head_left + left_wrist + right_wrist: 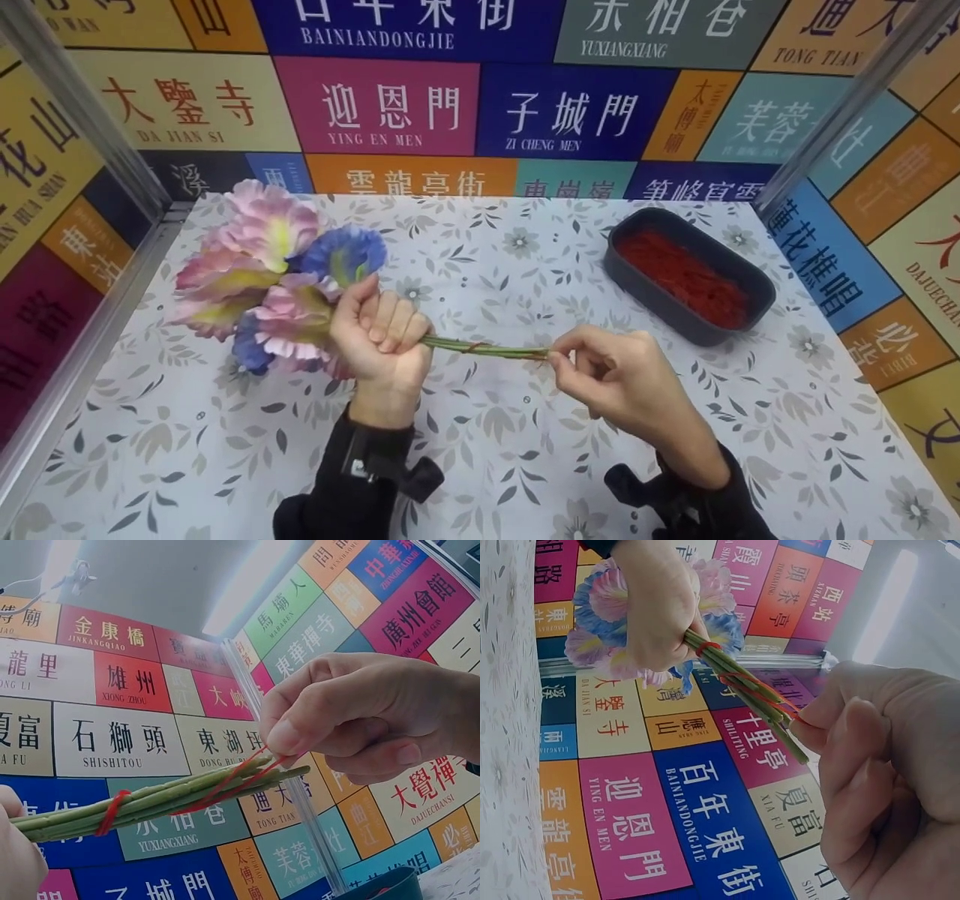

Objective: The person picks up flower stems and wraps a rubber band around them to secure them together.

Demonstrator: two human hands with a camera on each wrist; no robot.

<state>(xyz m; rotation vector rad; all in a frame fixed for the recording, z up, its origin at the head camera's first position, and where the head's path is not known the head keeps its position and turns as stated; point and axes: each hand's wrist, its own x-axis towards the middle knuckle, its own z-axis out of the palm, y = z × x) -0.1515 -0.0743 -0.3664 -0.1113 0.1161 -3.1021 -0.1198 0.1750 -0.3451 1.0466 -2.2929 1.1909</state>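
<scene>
My left hand (382,330) grips a bunch of artificial flowers (277,232) by the stems, just below the pink and blue blooms. Out of that fist the green stems (487,348) run toward the right. A red rubber band (112,813) is wrapped round the stems partway along. Another red band (238,778) loops near the cut ends and is stretched away from them. Thumb and forefinger of my right hand (622,379) pinch this stretched band right at the stem tips. In the right wrist view the flowers (600,600) show behind the left hand.
A dark grey rectangular container (619,262) with many red rubber bands (679,274) in it stands at the back right. The table (480,465) has a leaf-patterned white cover. Panels with coloured place-name signs (382,105) enclose the back and sides, with metal posts at the corners.
</scene>
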